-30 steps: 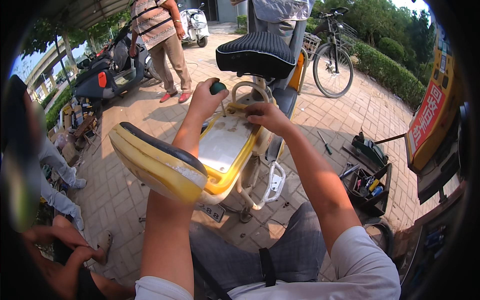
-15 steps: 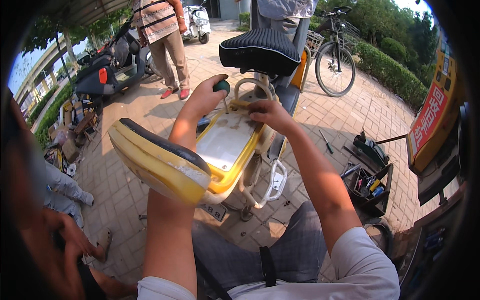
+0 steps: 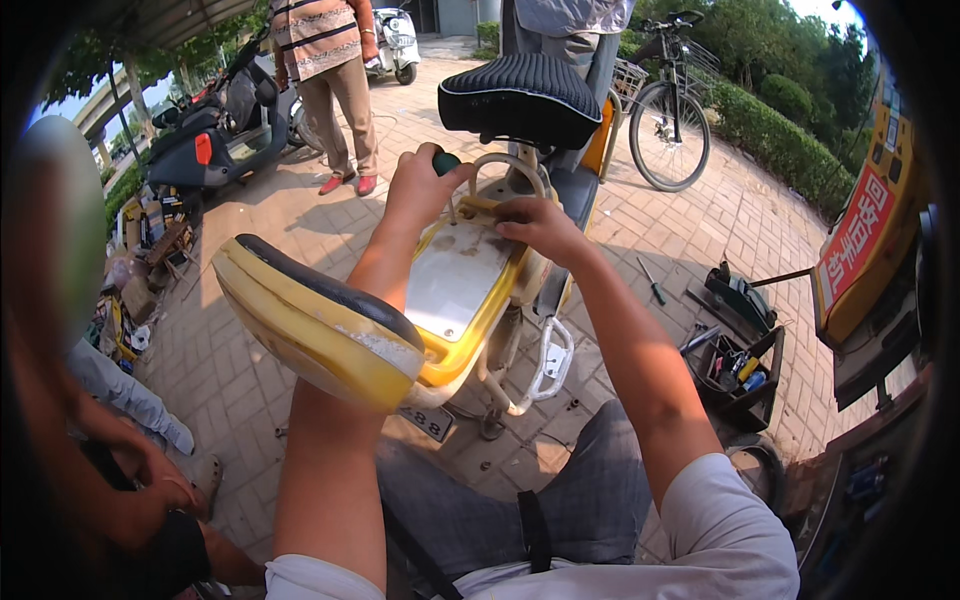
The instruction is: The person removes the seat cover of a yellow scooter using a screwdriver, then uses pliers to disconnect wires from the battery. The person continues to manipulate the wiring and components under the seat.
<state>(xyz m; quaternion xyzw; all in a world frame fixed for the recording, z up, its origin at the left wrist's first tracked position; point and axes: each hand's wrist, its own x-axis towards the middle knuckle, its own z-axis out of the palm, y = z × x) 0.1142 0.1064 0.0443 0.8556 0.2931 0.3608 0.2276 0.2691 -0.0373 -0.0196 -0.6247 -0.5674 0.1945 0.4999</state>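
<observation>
My left hand is closed round the dark green ball-shaped handle of a screwdriver. Its thin shank points down at the far end of a white panel. That panel lies in the yellow frame of an electric scooter. At the panel's far right corner my right hand rests with curled fingers, and whatever is under the fingertips is hidden. Just beyond both hands rise a metal loop and a black ribbed saddle. A yellow seat part with a black pad sticks out over my left forearm.
A long screwdriver lies on the paving at right, near a green-lidded toolbox and a tool tray. People stand ahead; another person sits close at left. A bicycle and dark scooter are farther off.
My left hand has turned on the screwdriver handle, its wrist shifting slightly right. My right hand stays put. The person at left has leaned in closer.
</observation>
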